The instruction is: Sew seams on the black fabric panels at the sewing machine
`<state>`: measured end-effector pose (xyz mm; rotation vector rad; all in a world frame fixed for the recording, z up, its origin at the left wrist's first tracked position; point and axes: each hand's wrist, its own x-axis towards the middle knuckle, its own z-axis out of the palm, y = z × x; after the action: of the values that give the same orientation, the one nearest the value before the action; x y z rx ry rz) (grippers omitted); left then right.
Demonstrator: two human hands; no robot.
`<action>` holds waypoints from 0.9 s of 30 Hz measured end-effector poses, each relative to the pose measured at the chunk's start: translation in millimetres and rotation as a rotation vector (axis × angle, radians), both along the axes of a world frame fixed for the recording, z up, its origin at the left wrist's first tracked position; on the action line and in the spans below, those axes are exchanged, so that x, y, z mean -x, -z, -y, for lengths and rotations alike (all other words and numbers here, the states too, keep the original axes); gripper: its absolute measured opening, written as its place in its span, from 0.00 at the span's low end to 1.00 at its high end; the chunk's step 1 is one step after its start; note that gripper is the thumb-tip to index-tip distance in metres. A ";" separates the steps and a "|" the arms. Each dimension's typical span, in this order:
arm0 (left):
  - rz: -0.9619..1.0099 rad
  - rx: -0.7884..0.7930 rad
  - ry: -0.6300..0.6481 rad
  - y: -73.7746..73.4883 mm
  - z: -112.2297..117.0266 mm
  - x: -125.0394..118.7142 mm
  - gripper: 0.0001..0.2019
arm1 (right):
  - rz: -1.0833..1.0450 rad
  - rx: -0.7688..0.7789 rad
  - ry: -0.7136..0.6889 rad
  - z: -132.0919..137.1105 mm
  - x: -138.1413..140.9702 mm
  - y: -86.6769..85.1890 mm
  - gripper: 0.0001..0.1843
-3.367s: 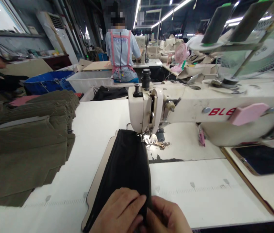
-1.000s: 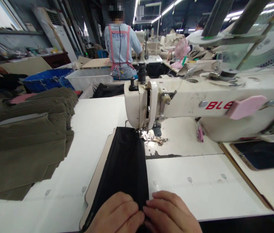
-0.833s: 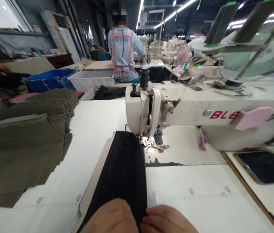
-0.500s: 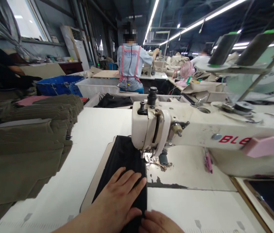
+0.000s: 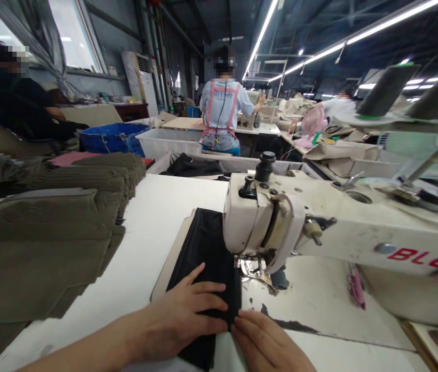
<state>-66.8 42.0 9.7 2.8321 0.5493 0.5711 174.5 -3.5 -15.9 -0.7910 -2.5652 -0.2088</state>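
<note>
A strip of black fabric (image 5: 209, 240) lies on the white sewing table, its far right edge at the presser foot (image 5: 252, 266) of the white sewing machine (image 5: 263, 222). My left hand (image 5: 185, 312) rests on the fabric with its fingers spread. At the fabric's right edge, close in front of the presser foot, my right hand (image 5: 267, 341) has its fingers pressed together on the cloth; its thumb is hidden. A beige, dark-edged border (image 5: 172, 253) shows left of the black cloth. Something pale lies between the hands, its kind unclear.
Piled olive-green fabric pieces (image 5: 44, 248) cover the table's left side. Behind the table stand a bin with black cloth (image 5: 191, 165) and a blue crate (image 5: 112, 137). Thread cones (image 5: 387, 92) stand at right. One person (image 5: 224, 108) works ahead; another (image 5: 25, 98) sits at left.
The view has turned, so the machine appears farther right. My right hand is farther up the fabric edge, closer to the presser foot. The fingers of my left hand are spread wider.
</note>
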 end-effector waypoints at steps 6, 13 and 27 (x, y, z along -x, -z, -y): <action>-0.037 0.104 -0.043 -4.9 -18.9 -0.8 0.13 | -0.235 -0.138 0.070 -19.0 7.1 7.4 0.25; -0.076 0.162 -0.099 -7.8 -39.5 -7.3 0.13 | -0.027 -0.014 0.159 -23.6 4.1 -12.7 0.22; -0.107 0.157 -0.588 -15.3 -9.6 -21.5 0.15 | -1.162 1.274 0.306 19.7 -1.5 -10.7 0.22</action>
<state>-45.3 51.6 25.0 2.5415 1.3989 0.4378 176.0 -23.3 -5.2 -1.1670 -1.2020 1.4530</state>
